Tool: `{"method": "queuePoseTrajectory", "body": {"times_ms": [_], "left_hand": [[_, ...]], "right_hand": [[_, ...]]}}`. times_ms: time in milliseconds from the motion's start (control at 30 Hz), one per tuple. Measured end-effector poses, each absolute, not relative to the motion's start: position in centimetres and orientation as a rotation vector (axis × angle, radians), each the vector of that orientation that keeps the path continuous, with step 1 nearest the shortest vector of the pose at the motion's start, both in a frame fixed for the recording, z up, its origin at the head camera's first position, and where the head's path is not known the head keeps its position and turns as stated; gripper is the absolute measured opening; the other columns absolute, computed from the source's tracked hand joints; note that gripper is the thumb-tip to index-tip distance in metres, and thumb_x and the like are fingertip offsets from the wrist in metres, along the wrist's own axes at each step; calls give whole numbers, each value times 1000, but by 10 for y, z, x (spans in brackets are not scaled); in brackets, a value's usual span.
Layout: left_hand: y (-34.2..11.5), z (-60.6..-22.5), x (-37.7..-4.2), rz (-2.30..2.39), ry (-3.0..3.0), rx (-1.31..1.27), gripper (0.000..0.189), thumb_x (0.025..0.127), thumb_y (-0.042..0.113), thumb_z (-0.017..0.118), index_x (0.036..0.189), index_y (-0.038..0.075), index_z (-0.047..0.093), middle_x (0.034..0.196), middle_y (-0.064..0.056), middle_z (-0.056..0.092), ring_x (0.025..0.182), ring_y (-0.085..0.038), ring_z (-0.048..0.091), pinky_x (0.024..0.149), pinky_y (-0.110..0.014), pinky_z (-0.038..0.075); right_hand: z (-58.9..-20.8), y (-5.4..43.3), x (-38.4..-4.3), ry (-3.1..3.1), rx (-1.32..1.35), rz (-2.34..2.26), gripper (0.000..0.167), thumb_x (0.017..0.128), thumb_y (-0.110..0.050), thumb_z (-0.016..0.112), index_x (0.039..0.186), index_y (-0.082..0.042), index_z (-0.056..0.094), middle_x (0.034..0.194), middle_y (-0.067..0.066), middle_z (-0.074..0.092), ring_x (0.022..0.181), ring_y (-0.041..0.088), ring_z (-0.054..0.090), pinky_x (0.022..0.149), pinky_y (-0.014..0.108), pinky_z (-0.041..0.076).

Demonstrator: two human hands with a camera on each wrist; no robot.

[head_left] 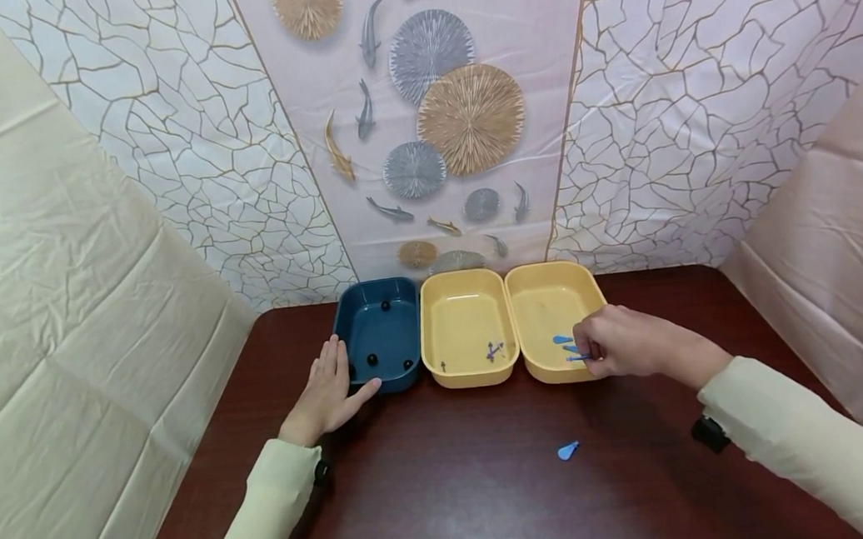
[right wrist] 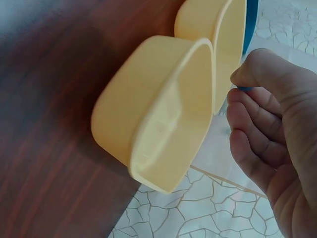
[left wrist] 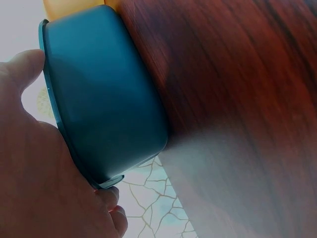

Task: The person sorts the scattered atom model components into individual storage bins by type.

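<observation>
My right hand (head_left: 620,341) is over the near right corner of the right yellow bin (head_left: 545,282). Its thumb and index finger pinch a small blue piece (right wrist: 244,89), mostly covered by the fingertips. Below it, in that bin, lie more blue pieces (head_left: 562,339). Another blue piece (head_left: 568,451), teardrop-shaped with a narrow end, is on the table in front. My left hand (head_left: 328,398) rests against the near left corner of the dark blue bin (head_left: 379,332), its fingers fairly straight along the side and its thumb on the front rim. Several black balls (head_left: 373,360) are inside it.
Between those two bins stands a middle yellow bin (head_left: 467,317) with small purple pieces (head_left: 493,351) in it. All three bins sit side by side at the back of the dark red-brown table (head_left: 447,485), before a patterned cloth (head_left: 473,216). Pale cloth walls flank both sides.
</observation>
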State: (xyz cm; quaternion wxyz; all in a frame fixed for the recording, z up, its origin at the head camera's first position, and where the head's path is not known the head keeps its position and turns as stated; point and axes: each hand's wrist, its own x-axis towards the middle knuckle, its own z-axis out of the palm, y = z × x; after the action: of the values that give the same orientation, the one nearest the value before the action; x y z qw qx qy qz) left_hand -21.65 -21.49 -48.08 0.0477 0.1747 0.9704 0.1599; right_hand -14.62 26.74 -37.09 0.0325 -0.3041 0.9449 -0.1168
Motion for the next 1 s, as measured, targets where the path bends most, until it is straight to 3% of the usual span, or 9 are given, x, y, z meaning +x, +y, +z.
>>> {"method": "queuePoseTrajectory", "body": {"times_ms": [667, 1000], "left_hand": [[-215, -480, -217, 481, 2959, 529, 108, 102, 68, 49, 166, -8, 7, 177, -25, 0, 165, -46, 4, 132, -63, 11], [-215, -479, -216, 501, 2949, 522, 108, 102, 67, 50, 166, -9, 8, 177, -26, 0, 164, -47, 4, 132, -64, 11]], "right_hand": [[-395, 268, -198, 2909, -877, -400, 20, 85, -9, 83, 77, -16, 66, 72, -9, 63, 63, 3, 52, 60, 21, 46], [-414, 271, -208, 2909, -833, -414, 16, 87, -8, 81, 81, -12, 68, 77, -5, 67, 70, 7, 59, 65, 25, 52]]}}
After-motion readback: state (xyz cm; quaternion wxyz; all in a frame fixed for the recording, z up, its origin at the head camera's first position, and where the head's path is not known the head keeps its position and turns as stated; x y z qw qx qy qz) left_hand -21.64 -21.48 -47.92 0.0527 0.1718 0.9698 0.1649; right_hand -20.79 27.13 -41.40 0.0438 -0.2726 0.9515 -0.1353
